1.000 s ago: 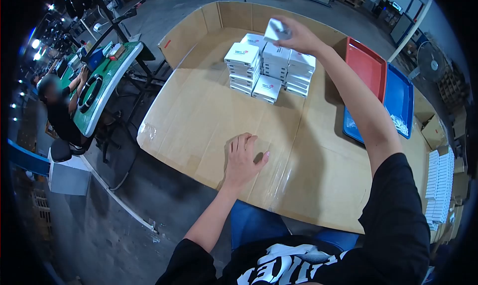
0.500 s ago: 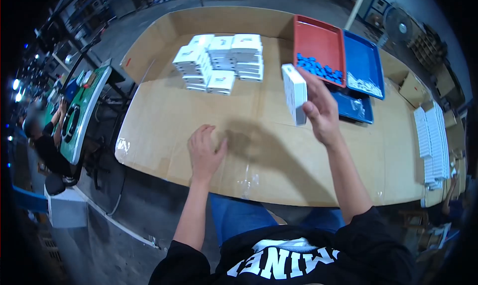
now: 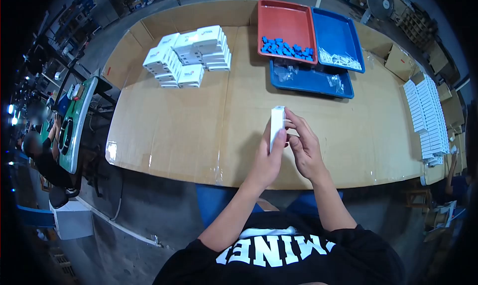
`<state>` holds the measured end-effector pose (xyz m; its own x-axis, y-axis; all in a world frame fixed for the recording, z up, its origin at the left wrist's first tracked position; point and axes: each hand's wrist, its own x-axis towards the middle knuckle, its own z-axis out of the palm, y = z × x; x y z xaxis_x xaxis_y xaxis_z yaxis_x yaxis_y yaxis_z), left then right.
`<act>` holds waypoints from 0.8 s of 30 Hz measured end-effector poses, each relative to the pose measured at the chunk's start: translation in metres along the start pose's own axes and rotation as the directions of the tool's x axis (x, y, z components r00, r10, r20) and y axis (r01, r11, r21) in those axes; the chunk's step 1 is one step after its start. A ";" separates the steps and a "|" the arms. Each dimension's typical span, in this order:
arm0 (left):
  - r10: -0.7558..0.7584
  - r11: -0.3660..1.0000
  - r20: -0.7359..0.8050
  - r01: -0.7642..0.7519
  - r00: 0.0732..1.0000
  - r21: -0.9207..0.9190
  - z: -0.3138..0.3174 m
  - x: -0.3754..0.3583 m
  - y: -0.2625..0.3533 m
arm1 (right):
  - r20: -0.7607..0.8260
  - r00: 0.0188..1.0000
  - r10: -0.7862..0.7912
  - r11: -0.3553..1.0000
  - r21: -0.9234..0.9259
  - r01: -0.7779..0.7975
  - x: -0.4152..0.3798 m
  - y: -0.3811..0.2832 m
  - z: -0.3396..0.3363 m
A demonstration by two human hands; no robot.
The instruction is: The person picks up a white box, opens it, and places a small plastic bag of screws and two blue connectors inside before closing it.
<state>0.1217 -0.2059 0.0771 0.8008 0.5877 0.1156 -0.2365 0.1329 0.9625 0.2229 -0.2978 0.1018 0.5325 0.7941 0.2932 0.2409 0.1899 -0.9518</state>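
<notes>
A slim white box (image 3: 277,123) stands upright on edge above the middle of the cardboard-lined table (image 3: 189,130). My left hand (image 3: 267,160) is closed around its lower left part, thumb lying along the near narrow face. On the other side my right hand (image 3: 307,153) has curled fingers at the upper right edge of the same box, its thumb close by. The box's broad faces are mostly hidden from me. Farther off, at the left, several similar white boxes (image 3: 190,75) stand in stacks.
A red tray (image 3: 286,16) with small blue parts (image 3: 286,49) adjoins a blue tray (image 3: 338,31) with thin white pieces (image 3: 341,59). A lower blue tray (image 3: 308,88) contains clear plastic bags. White box rows (image 3: 425,115) line the right. Co-workers sit beside a green bench (image 3: 82,110).
The white box has come down and nearer, from beside the trays. My left hand has moved right from the table and taken hold of it. The view has shifted right.
</notes>
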 end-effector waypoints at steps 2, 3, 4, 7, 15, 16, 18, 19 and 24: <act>-0.262 0.942 0.087 0.274 0.961 -0.194 0.001 0.006 -0.007 | 0.015 1.000 -0.020 0.985 -0.172 0.023 -0.009 0.005 -0.012; -0.278 0.938 0.087 0.290 0.957 -0.191 0.002 0.005 -0.007 | 0.038 0.998 -0.048 0.939 -0.339 0.058 -0.013 0.006 -0.015; -0.339 0.898 0.135 0.363 0.931 -0.250 0.003 0.003 -0.006 | 0.041 0.998 -0.053 0.889 -0.453 0.066 -0.018 0.004 -0.018; -0.459 0.812 0.178 0.492 0.870 -0.313 0.018 -0.007 0.017 | 0.022 0.975 -0.220 0.851 -0.484 0.202 -0.025 0.012 -0.025; -0.567 0.648 0.264 0.620 0.781 -0.442 0.025 -0.017 0.010 | 0.067 0.939 -0.336 0.851 -0.406 0.334 -0.035 0.030 -0.030; -0.558 0.643 0.231 0.591 0.797 -0.487 0.027 -0.016 0.011 | 0.052 0.933 -0.357 0.852 -0.390 0.348 -0.035 0.029 -0.028; -0.564 0.655 0.202 0.583 0.801 -0.481 0.029 -0.017 0.010 | 0.036 0.928 -0.371 0.858 -0.370 0.357 -0.038 0.030 -0.024; -0.565 0.667 0.180 0.574 0.805 -0.475 0.030 -0.018 0.009 | 0.026 0.928 -0.372 0.861 -0.362 0.356 -0.038 0.031 -0.023; -0.567 0.695 0.129 0.557 0.814 -0.455 0.032 -0.022 0.008 | -0.002 0.921 -0.389 0.852 -0.380 0.359 -0.038 0.038 -0.019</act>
<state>0.1200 -0.2436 0.0906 0.8567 0.2995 -0.4199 0.0309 0.7828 0.6215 0.2272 -0.3318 0.0565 0.3985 0.6567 0.6403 0.7050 0.2273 -0.6718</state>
